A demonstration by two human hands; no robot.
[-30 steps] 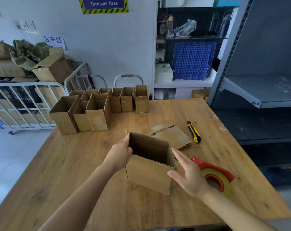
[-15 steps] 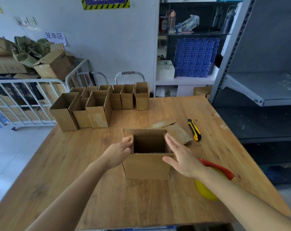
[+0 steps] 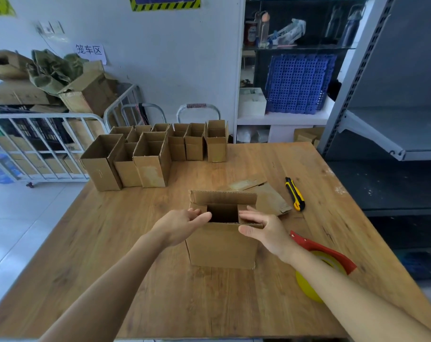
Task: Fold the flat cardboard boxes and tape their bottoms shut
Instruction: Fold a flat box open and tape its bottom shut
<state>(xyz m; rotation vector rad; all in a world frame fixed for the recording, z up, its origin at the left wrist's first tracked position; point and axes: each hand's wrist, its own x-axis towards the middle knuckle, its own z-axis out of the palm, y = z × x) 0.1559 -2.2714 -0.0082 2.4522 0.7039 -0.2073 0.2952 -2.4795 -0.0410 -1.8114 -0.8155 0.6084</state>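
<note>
The box (image 3: 222,245) stands on the surface (image 3: 111,243), open end up, likely so its flaps can be folded for taping. The left hand (image 3: 182,223) and right hand (image 3: 266,228) press 2 side flaps inward, fingers (image 3: 251,215) fairly straight, gripping nothing. The right forearm hides part of the tape dispenser (image 3: 315,245); the box's underside is unseen.

A single wide-angle camera worn on the person's head looks forward and down over a brown wooden table (image 3: 111,243). An open brown cardboard box (image 3: 222,245) sits close, just below centre; the white back wall (image 3: 160,70) and grey metal shelving (image 3: 394,124) lie farther off.
</note>
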